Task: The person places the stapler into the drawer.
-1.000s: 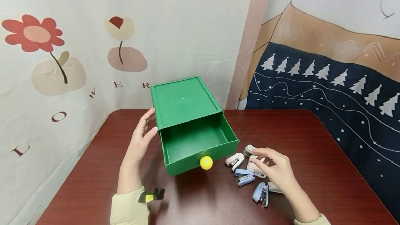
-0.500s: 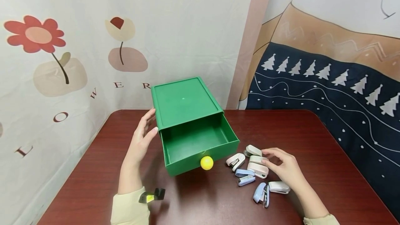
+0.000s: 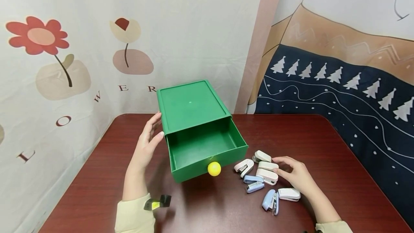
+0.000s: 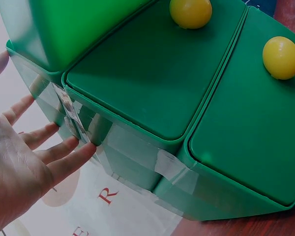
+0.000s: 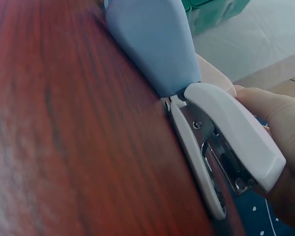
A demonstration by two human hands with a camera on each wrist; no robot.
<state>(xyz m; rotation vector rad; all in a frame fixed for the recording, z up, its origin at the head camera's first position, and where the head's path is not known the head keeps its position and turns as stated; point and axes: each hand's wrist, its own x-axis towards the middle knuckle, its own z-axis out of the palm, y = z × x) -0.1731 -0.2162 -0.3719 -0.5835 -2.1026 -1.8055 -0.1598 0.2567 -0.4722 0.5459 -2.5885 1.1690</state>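
A green drawer box (image 3: pixel 191 105) stands on the dark red table (image 3: pixel 323 146). Its top drawer (image 3: pixel 203 146) is pulled out and bare inside, with a yellow ball knob (image 3: pixel 214 168). My left hand (image 3: pixel 147 143) lies flat against the box's left side, its straight fingers (image 4: pixel 64 157) touching the wall. Several small staplers lie right of the drawer. My right hand (image 3: pixel 292 175) rests beside them, loosely curled, fingertips at a beige stapler (image 3: pixel 267 165); no grip shows. A white stapler (image 3: pixel 289 194) lies by the wrist, seen close (image 5: pixel 226 132) next to a blue stapler (image 5: pixel 155 42).
Two lower closed drawers with yellow knobs (image 4: pixel 281 57) show in the left wrist view. Printed cloths hang behind the table, close to the box's back. A black strap (image 3: pixel 157 202) sits on the left sleeve.
My right hand has drawn back to the right off the pile of staplers, uncovering the white one by the wrist. The left hand and the drawer have stayed put.
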